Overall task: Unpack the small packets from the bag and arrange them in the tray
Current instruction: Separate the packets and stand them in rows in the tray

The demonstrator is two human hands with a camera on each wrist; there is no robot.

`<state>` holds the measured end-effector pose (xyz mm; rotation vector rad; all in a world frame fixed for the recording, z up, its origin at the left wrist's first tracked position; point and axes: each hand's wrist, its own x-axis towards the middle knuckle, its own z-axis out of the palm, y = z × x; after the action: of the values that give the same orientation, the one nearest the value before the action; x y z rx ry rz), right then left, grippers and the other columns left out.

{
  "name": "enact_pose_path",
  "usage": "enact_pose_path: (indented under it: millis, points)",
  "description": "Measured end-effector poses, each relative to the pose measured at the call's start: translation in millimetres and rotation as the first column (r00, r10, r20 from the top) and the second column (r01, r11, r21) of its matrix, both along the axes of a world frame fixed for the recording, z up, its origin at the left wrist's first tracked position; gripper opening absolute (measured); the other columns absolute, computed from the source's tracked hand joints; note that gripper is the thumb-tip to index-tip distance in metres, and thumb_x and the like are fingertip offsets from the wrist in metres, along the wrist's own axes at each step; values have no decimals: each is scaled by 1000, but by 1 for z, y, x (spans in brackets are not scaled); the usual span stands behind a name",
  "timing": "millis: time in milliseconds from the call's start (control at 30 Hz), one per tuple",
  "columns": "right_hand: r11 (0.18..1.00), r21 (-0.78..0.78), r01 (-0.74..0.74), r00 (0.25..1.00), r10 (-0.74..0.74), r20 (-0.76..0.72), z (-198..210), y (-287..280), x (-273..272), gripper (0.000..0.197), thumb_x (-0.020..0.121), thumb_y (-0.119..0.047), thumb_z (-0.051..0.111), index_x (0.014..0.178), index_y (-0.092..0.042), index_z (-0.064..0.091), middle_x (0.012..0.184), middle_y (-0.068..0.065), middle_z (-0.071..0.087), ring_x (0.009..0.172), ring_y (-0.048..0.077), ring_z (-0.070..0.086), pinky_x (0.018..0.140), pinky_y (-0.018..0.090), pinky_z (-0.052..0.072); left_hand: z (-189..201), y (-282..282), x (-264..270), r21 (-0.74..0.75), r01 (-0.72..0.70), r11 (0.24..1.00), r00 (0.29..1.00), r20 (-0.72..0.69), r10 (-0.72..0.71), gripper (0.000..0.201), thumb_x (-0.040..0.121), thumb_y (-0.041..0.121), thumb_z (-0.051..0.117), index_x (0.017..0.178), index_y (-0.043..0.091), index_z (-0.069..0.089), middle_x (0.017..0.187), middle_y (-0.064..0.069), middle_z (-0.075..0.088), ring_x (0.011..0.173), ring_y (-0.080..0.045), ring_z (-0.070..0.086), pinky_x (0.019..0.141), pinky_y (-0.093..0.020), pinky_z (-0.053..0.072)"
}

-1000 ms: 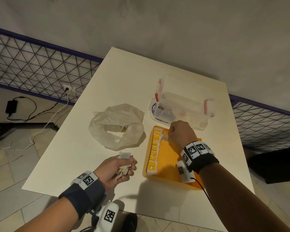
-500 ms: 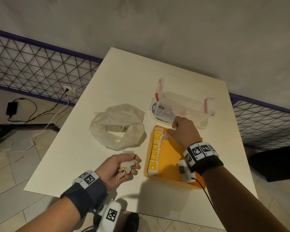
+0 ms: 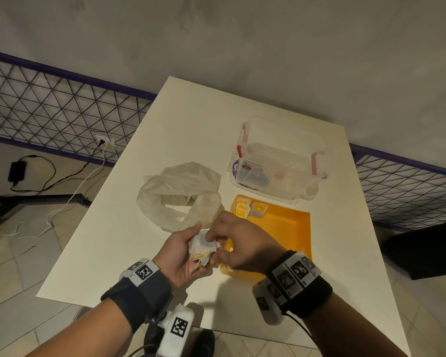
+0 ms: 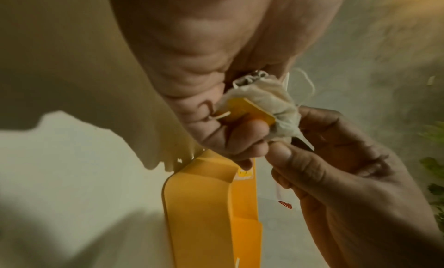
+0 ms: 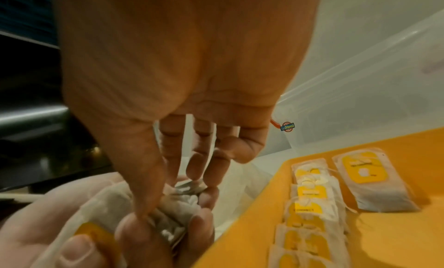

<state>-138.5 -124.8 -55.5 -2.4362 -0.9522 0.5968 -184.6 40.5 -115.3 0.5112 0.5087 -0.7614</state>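
Observation:
My left hand (image 3: 186, 251) cups a bunch of small white tea-bag packets (image 3: 204, 247) with yellow tags, just left of the orange tray (image 3: 289, 228). My right hand (image 3: 232, 243) has its thumb and fingers pinched on a packet (image 5: 168, 202) in that bunch. The wrist views show both hands on the packets (image 4: 261, 105). Inside the tray, several packets (image 5: 310, 202) lie in a row along its left side, and one more packet (image 5: 370, 179) lies beside the far end of the row. The clear plastic bag (image 3: 180, 194) lies open on the table, left of the tray.
A clear plastic box (image 3: 276, 161) with red latches stands just behind the tray. The white table (image 3: 191, 124) ends near my wrists. A wire fence (image 3: 49, 104) runs behind the table, and cables (image 3: 49, 176) lie on the tiled floor at left.
My right hand left the far end of the tray, where a packet now lies, and came back to the left hand, now pinching a packet in the bunch. The left hand rose slightly.

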Motion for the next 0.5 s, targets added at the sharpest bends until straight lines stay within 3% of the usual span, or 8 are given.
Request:
enact_pose_path:
  millis: [167,300,500]
  points:
    - [1000,25,-6,1000,6,20,-6,0,-1,18,90,-23,65,104,-19,75,108,-3,58,92,16,60,84,39,51,4,-1,-3,72,-20,997,1000,-14,21,45,94,44,46,86,3,63,67,-15,59,48,-25,60,38,-21,41]
    - [997,69,39,999,-39,-1,-2,0,-2,18,92,-23,64,104,-18,76,103,-3,61,90,13,60,82,34,50,3,0,-4,64,-10,998,1000,11,9,54,94,46,43,79,2,71,68,-16,62,47,-22,59,38,-19,39]
    - [966,149,212,977,-210,-29,5,-6,2,11,89,-18,66,97,-21,74,86,-5,70,81,7,59,70,16,46,-7,5,-5,66,-7,998,1000,3,7,49,96,43,45,98,-1,66,80,-19,63,51,-21,58,38,-20,42]
